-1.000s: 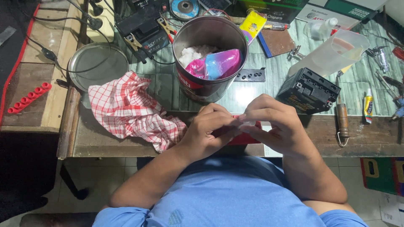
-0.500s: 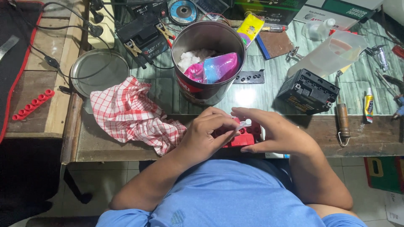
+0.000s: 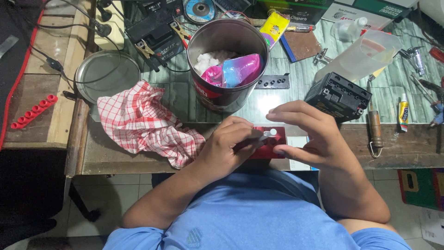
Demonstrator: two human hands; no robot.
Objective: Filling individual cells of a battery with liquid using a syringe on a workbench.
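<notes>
My left hand (image 3: 229, 148) holds a small thin tool with a pale tip (image 3: 268, 134) against a flat red piece with round holes (image 3: 270, 142) at the near edge of the bench. My right hand (image 3: 307, 134) arches over that red piece, thumb under its right end and fingers spread above it. Just beyond my right hand sits a small black battery case (image 3: 340, 96).
A metal can (image 3: 226, 65) with white wadding and pink and blue bags stands behind my hands. A red checked cloth (image 3: 145, 122) lies left, beside a round metal lid (image 3: 107, 76). A red strip of caps (image 3: 33, 111), a clear jug (image 3: 365, 53), a glue tube (image 3: 403, 111) and tools lie around.
My hands were clasped together over the red piece; the right hand has since lifted and spread its fingers, uncovering the piece and the tool tip. The view shifted slightly.
</notes>
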